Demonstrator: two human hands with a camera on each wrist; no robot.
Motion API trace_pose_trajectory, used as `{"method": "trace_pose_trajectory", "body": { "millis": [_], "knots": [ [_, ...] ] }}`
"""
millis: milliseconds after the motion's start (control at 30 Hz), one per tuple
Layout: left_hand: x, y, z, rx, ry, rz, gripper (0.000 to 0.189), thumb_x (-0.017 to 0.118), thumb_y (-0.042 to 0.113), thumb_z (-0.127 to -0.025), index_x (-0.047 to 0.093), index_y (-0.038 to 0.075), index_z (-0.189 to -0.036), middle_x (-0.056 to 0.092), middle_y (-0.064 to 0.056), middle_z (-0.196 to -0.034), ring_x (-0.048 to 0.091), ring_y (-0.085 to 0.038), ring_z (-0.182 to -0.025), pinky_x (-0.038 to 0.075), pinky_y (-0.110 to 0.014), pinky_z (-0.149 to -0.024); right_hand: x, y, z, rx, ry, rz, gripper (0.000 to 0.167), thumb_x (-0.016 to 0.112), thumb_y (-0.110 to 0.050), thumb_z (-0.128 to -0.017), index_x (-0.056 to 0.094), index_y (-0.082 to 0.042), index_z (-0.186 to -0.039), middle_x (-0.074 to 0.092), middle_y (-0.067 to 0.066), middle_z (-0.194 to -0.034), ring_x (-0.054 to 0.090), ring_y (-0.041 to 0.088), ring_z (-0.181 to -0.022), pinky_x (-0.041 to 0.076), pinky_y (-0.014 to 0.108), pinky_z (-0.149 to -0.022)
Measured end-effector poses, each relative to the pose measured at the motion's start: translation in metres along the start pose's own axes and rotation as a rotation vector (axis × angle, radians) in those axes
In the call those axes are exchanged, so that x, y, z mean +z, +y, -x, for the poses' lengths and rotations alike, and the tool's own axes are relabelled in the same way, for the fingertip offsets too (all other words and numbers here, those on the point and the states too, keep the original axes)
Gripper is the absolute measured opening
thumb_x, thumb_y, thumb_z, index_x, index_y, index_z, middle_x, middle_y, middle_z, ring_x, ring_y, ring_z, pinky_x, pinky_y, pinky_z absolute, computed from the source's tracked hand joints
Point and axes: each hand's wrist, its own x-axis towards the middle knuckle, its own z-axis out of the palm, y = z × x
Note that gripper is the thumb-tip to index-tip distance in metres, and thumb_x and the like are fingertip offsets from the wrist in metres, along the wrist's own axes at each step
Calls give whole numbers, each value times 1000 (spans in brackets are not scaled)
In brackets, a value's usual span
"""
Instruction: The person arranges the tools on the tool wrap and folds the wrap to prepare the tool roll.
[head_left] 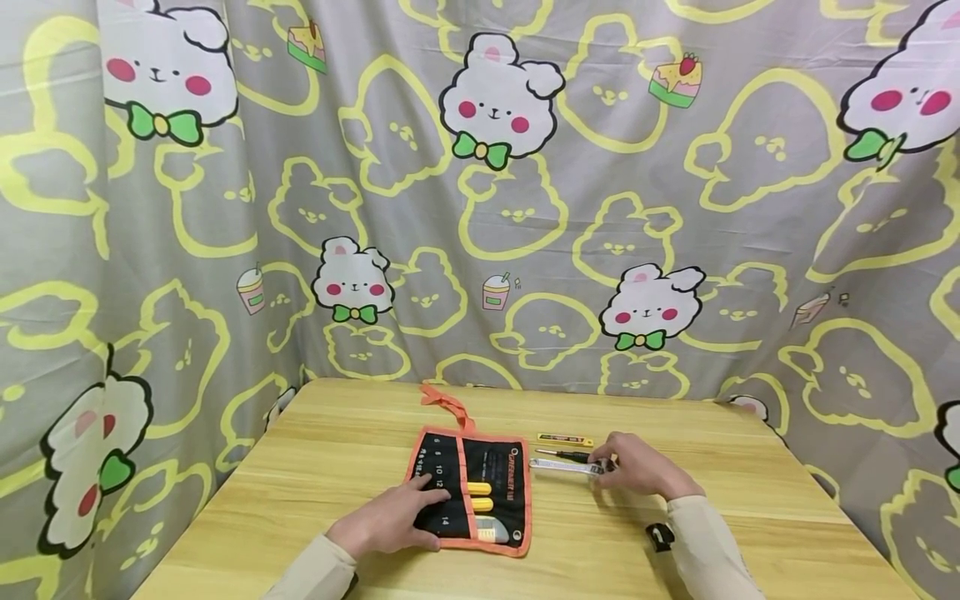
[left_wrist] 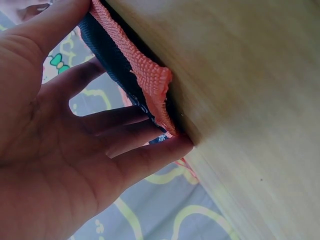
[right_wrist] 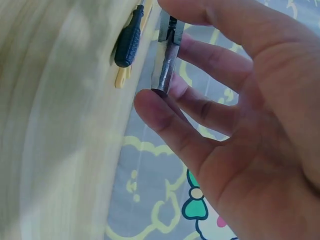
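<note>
My left hand [head_left: 397, 515] rests with spread fingers on the left part of a black tool pouch [head_left: 504, 467] with orange edging. In the left wrist view, its fingertips lie along the pouch's orange border [left_wrist: 145, 67]. Two yellow handles [head_left: 480, 505] and a grey-and-yellow tool end [head_left: 491, 528] show in the pouch's pockets. To the right, my right hand [head_left: 637, 467] grips the head of a silver adjustable wrench [head_left: 562, 466], whose shank points left toward the pouch. The right wrist view shows the wrench head [right_wrist: 162, 67] between thumb and fingers.
Just beyond the wrench lies a screwdriver with a black handle [right_wrist: 128, 45]. Past it is a flat yellow case [head_left: 564, 439]. An orange tie strap [head_left: 446, 402] runs from the pouch's far edge. Patterned curtain [head_left: 525, 250] surrounds the wooden table [head_left: 337, 433].
</note>
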Motion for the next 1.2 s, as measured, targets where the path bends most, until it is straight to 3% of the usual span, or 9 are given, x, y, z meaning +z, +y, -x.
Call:
{"method": "trace_pose_trajectory", "body": {
  "millis": [367, 833, 1200],
  "knots": [
    [0, 0, 0, 1, 4, 8, 69, 82, 44, -84, 60, 15, -143, 43, -31, -153, 50, -51, -134, 46, -62, -105, -1, -10, -9, 16, 30, 17, 30, 82, -15, -83, 79, -3, -110, 64, 1, -91, 57, 16, -80, 47, 28, -67],
    [-1, 0, -1, 2, -1, 11, 69, 82, 43, -83, 61, 14, -143, 43, -31, -153, 50, -50, -134, 46, -62, -105, 16, -27, -31, -55, 33, 44, 29, 81, -13, -81, 79, -2, -108, 63, 0, -86, 51, 13, -75, 44, 26, -64],
    [0, 0, -1, 9, 6, -2, 70, 82, 45, -83, 61, 14, -143, 43, -31, -153, 51, -50, -134, 46, -61, -105, 32, -43, -46, -16, 35, 32, 28, 82, -13, -81, 80, -3, -107, 61, 2, -86, 47, 12, -75, 43, 26, -63]
  ]
}}
